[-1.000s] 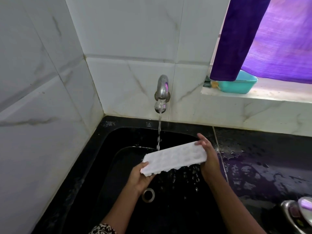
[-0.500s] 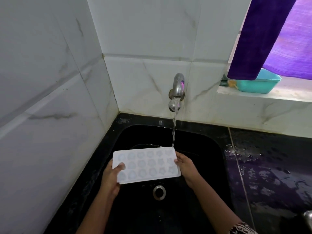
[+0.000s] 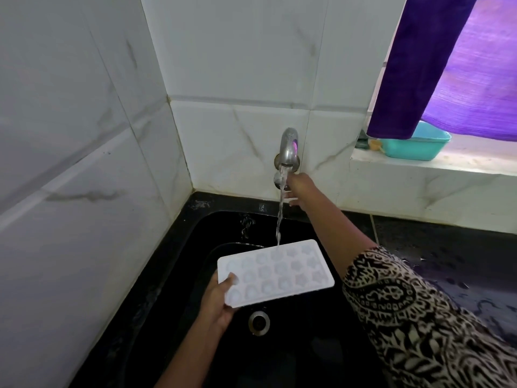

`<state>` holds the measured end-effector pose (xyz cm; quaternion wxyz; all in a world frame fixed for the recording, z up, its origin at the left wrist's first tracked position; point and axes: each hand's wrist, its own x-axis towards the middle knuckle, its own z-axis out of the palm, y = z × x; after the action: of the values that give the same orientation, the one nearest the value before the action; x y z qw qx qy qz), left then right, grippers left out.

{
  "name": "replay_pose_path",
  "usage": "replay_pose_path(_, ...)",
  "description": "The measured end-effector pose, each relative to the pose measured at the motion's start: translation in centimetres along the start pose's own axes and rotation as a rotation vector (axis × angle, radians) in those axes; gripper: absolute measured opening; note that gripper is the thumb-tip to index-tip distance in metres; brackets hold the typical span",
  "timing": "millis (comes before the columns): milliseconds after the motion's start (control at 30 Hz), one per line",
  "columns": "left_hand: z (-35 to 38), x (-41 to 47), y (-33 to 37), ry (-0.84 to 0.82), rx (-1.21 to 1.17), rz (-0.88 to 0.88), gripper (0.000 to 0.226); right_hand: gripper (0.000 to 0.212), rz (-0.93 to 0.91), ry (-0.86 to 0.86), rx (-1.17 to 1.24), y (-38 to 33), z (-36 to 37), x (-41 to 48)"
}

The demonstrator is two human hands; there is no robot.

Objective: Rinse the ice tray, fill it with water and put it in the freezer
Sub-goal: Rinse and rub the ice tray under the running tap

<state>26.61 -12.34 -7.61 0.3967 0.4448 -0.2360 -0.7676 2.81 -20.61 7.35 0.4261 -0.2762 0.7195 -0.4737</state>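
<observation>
L hand [image 3: 216,301] clamps ice tray [image 3: 279,273] (under stream [image 3: 279,217]); R hand [image 3: 302,190] at tap [image 3: 289,145], fingers unclear.

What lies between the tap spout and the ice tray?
In the head view, only a thin stream of water runs from the tap spout onto the far edge of the ice tray; the right hand is beside it.

Dim purplish light through curtain [image 3: 475,79], seemingly soft.
</observation>
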Motion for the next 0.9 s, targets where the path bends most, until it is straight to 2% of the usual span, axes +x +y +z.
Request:
replay_pose_path(67, 0.6, 0.0, -0.2, -0.011, -0.02, -0.012, 0.035, 0.038, 0.029, -0.034, 0.102, 0.2, 0.2, 0.4)
replay_pose_path(167, 0.7, 0.1, -0.3, 0.008, -0.064, -0.021, 0.036, 0.041, 0.038, -0.162, 0.418, 1.5, 0.1, 0.2)
replay_pose_path(267, 0.3, -0.1, -0.2, 0.033, -0.067, -0.012, 0.036, 0.046, 0.012, -0.223, 0.484, 2.5, -0.1, 0.1)
replay_pose_path(400, -0.1, -0.6, 0.6, 0.043, -0.044, 0.025, 0.026, 0.048, 0.045, -0.17, 0.268, 3.3, -0.8, -0.9)
replay_pose_path(533, -0.6, -1.3, 1.4, 0.034, 0.017, 0.106, 0.027, 0.055, 0.17, 0.005, -0.313, 9.0, -1.7, -2.8)
replay_pose_path(567, -0.7, -1.5, 1.6, 0.029, 0.049, 0.141, 0.03, 0.053, 0.213, -0.01, -0.341, 10.5, -1.7, -3.9)
replay_pose_path(700, -1.2, -2.4, 2.4, 0.011, 0.297, 0.306, 0.029, 0.042, 0.424, -0.146, 0.167, 14.1, -1.6, -9.2)
replay_pose_path(833, -1.2, -3.6, 4.1, -0.043, 0.613, 0.447, 0.031, 0.056, 0.399, -0.094, 0.554, 16.6, -1.1, -10.8)
replay_pose_path(900, -1.4, -3.6, 4.8, -0.074, 0.658, 0.374, 0.059, 0.057, 0.325, -0.037, 0.683, 17.1, -0.7, -11.0)
